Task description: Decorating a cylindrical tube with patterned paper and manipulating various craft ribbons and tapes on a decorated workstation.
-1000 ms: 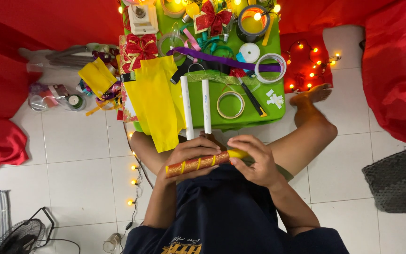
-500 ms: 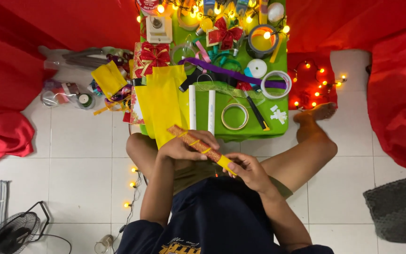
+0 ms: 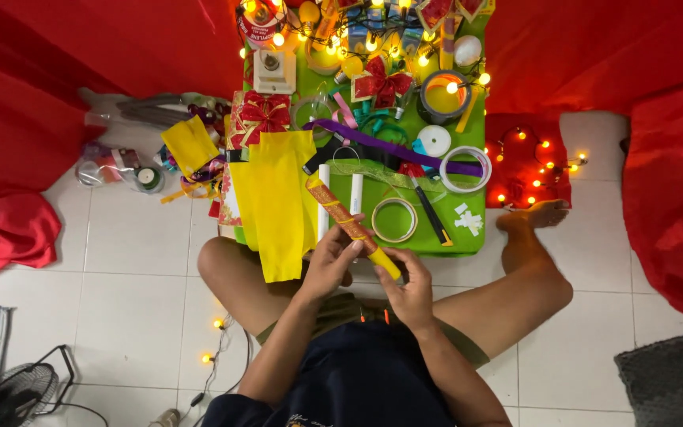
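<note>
Over the near edge of the green table (image 3: 468,237), both hands hold a wrapped paper roll (image 3: 349,225) above the lap. Patterned red-gold paper seems to cover most of its length, tied with thin yellow bands, while the lower end shows plain yellow, so the wrapping looks largely done. Its long axis runs diagonally, upper end toward the yellow sheets (image 3: 274,202). The left hand (image 3: 327,265) curls fingers around the middle; the right hand (image 3: 409,289) pinches the yellow end.
</note>
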